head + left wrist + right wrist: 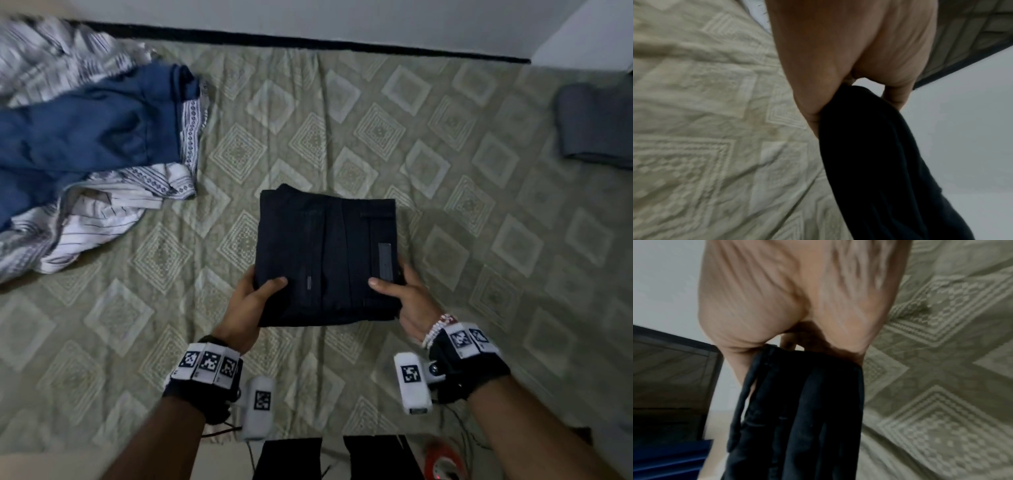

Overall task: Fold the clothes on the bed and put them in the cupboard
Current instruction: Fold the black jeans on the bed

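Note:
A folded black garment (325, 253) is held just above the patterned bedspread (445, 192). My left hand (255, 294) grips its near left corner, thumb on top and fingers underneath. At the near right corner my right hand (399, 294) grips it the same way. The left wrist view shows my left hand (838, 91) closed round the black fabric (879, 162). In the right wrist view my right hand (797, 321) pinches the layered edge of the black garment (801, 410). The cupboard is not in view.
A loose heap lies at the left: a blue garment (85, 137) over white striped clothes (102, 219). A folded grey garment (596, 126) sits at the far right of the bed. A dark edge (308, 42) runs along the wall behind the bed.

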